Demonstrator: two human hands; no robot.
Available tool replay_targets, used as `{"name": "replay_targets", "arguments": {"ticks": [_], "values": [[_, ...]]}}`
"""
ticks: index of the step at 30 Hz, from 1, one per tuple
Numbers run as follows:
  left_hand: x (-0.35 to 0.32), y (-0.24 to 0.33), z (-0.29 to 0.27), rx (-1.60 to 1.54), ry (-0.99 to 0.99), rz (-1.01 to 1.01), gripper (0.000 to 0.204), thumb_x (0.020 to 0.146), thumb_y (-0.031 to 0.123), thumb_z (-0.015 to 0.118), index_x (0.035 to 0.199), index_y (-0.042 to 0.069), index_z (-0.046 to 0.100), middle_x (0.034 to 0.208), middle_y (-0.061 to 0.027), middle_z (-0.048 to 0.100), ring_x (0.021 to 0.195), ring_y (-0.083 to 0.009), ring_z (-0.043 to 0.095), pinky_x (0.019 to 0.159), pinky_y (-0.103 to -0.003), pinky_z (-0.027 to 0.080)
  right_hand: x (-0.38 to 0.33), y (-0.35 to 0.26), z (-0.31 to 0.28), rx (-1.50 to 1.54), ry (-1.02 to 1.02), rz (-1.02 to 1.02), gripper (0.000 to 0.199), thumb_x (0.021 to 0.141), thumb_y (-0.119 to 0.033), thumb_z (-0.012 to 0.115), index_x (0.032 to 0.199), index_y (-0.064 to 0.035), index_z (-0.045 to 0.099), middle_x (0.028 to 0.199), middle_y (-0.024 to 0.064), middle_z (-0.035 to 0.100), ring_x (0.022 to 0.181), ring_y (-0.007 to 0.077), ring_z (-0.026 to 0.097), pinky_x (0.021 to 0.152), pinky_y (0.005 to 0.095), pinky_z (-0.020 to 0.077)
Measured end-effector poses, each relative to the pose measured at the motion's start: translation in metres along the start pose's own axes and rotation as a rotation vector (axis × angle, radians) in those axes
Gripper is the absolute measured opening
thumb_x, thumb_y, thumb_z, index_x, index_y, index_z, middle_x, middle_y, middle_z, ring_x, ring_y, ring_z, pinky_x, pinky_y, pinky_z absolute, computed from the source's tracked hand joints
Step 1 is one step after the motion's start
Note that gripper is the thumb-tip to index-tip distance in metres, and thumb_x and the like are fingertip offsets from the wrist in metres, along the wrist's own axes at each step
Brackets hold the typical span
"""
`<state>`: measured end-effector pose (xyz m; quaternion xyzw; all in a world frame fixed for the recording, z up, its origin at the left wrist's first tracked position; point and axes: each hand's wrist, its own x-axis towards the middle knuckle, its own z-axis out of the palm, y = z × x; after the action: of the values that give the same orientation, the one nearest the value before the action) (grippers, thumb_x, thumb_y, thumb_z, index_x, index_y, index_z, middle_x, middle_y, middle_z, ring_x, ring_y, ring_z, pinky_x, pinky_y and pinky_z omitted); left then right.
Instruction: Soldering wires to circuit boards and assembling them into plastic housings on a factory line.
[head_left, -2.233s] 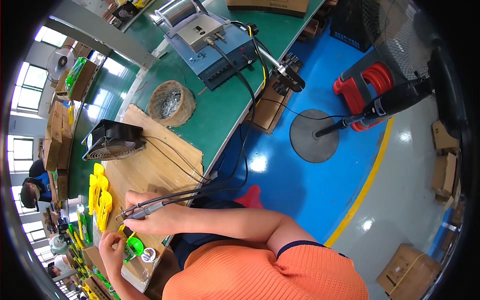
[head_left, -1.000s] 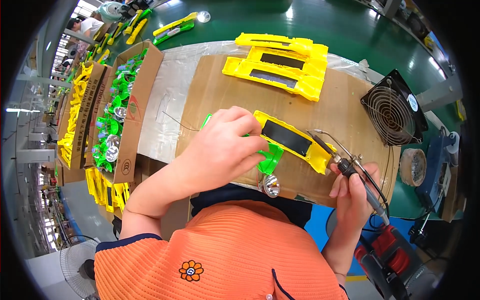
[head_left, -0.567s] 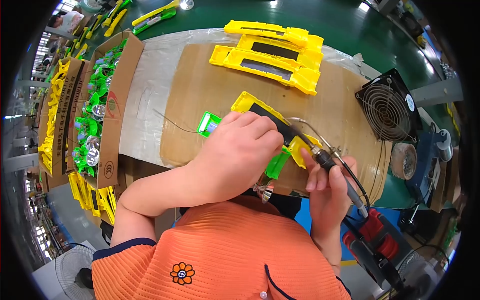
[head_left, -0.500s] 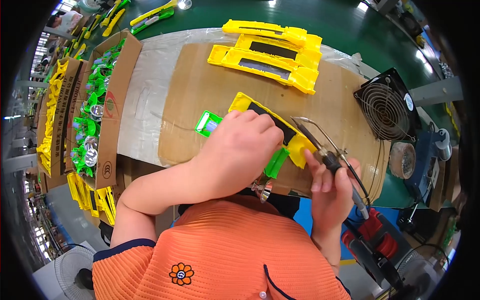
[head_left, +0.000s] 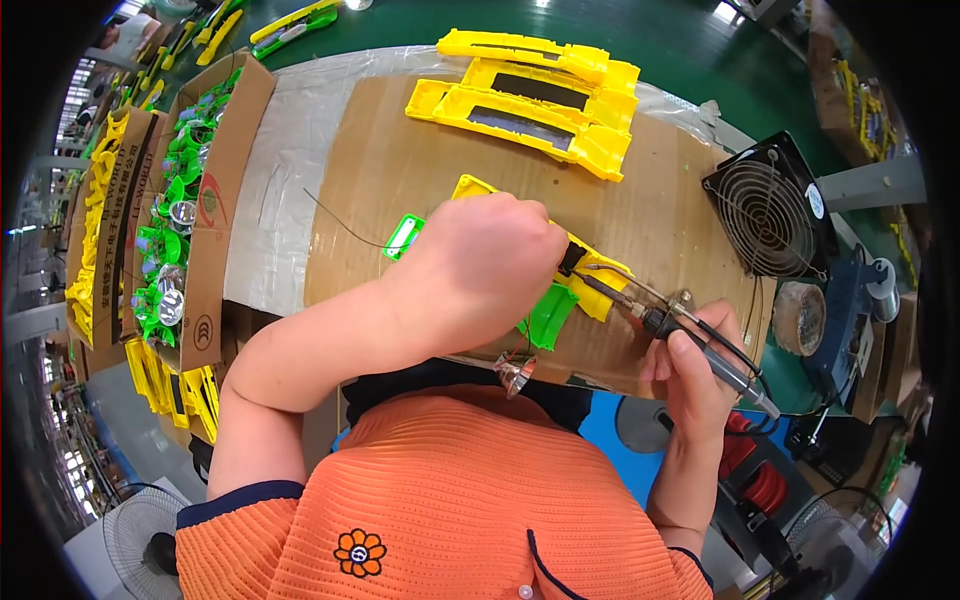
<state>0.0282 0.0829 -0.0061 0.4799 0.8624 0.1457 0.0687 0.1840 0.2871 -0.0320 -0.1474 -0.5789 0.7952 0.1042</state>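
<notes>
My right hand [head_left: 698, 365] is closed round the grip of a soldering iron [head_left: 662, 322], whose tip points left beside my left hand's fingertips. A thin metal tube runs along the iron toward its tip. My left hand [head_left: 490, 260] is closed with the knuckles up, and what its fingers hold is hidden beneath it. Under that hand lies a yellow plastic shell [head_left: 600, 303]. Green plastic shows on both sides of the hand: a curved piece [head_left: 550, 316] and a small framed end [head_left: 403, 237] with a thin wire. A shiny reflector cup [head_left: 515, 374] hangs by wires at the near edge.
Several yellow shells [head_left: 545, 125] with dark panels lie at the back of the cardboard sheet [head_left: 350, 190]. On the left stands a carton [head_left: 222, 200] of green parts and reflectors. To the right are a black fan [head_left: 765, 212], a round roll [head_left: 798, 317] and a blue box [head_left: 845, 320].
The soldering iron has swung lower and its tip has come closer to my left fingertips. My left hand has rolled slightly, knuckles higher. The view has shifted a little.
</notes>
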Motion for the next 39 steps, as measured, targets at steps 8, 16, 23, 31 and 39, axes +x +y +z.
{"name": "replay_targets", "arguments": {"ticks": [8, 16, 23, 31, 39], "values": [[0.004, -0.003, 0.003, -0.028, 0.048, 0.024, 0.009, 0.081, 0.014, 0.063, 0.078, 0.007, 0.067, 0.077, -0.0086, 0.064, 0.075, -0.0287, 0.064, 0.067, -0.04, 0.052, 0.004, 0.0, -0.001, -0.138, -0.019, 0.055, 0.018, 0.087, 0.001, 0.062, 0.092, -0.0018, 0.044, 0.068, 0.008, 0.059, 0.054, 0.0135, 0.058, 0.05, 0.0265, 0.0476], [0.006, -0.005, 0.002, -0.006, 0.031, 0.051, 0.009, 0.081, 0.014, 0.062, 0.078, 0.007, 0.066, 0.077, -0.0095, 0.064, 0.074, -0.0293, 0.064, 0.066, -0.04, 0.051, 0.003, 0.001, 0.002, -0.176, -0.033, 0.047, 0.017, 0.09, -0.003, 0.058, 0.094, -0.0029, 0.042, 0.066, 0.0072, 0.052, 0.051, 0.0145, 0.05, 0.05, 0.0323, 0.0502], [0.008, -0.005, 0.001, 0.0, 0.046, 0.069, 0.01, 0.081, 0.014, 0.062, 0.076, 0.006, 0.066, 0.074, -0.0103, 0.063, 0.072, -0.0301, 0.064, 0.066, -0.041, 0.051, 0.002, 0.002, 0.0, -0.126, -0.019, 0.019, 0.017, 0.089, 0.0, 0.06, 0.092, -0.0007, 0.044, 0.065, 0.0089, 0.057, 0.053, 0.0151, 0.057, 0.05, 0.0279, 0.0481], [0.008, -0.005, 0.001, -0.022, 0.055, 0.074, 0.012, 0.081, 0.014, 0.062, 0.075, 0.005, 0.066, 0.074, -0.0113, 0.063, 0.072, -0.0309, 0.064, 0.066, -0.041, 0.051, -0.007, 0.01, -0.005, 0.027, -0.005, -0.095, 0.021, 0.091, -0.006, 0.06, 0.099, -0.0019, 0.041, 0.067, 0.0107, 0.055, 0.054, 0.0174, 0.056, 0.047, 0.0314, 0.0503], [0.007, -0.005, 0.0, -0.029, 0.055, 0.058, 0.012, 0.08, 0.015, 0.062, 0.075, 0.005, 0.065, 0.074, -0.0117, 0.063, 0.073, -0.0317, 0.064, 0.066, -0.042, 0.051, -0.004, 0.018, 0.027, 0.297, 0.093, -0.059, 0.014, 0.095, -0.01, 0.054, 0.105, -0.0084, 0.043, 0.066, 0.0059, 0.051, 0.059, 0.021, 0.057, 0.11, 0.0614, 0.0322]]}}
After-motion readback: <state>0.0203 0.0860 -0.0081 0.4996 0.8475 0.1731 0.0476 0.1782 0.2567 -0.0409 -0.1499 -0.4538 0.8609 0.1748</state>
